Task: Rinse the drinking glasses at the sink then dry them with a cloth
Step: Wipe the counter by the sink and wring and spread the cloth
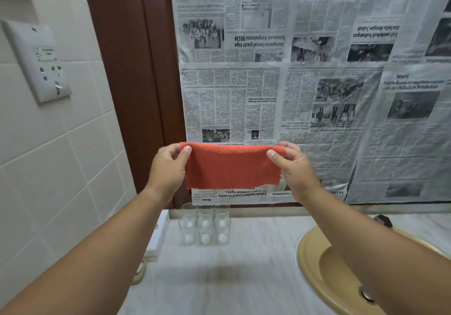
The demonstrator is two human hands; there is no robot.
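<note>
An orange-red cloth (231, 165) hangs stretched flat in the air in front of the newspaper-covered wall. My left hand (168, 168) pinches its upper left corner and my right hand (295, 168) pinches its upper right corner, thumbs toward me. Below the cloth, several clear drinking glasses (205, 226) stand upright in close rows on the pale countertop (244, 266), against the back wall. A beige sink basin (324, 266) with its drain (367, 295) lies at the lower right, partly hidden by my right forearm.
Newspaper sheets (305, 82) cover the surface behind the counter. A dark wooden frame (131, 82) runs down beside a tiled wall with a white socket plate (41, 63). A dark tap part (383, 220) shows behind the basin.
</note>
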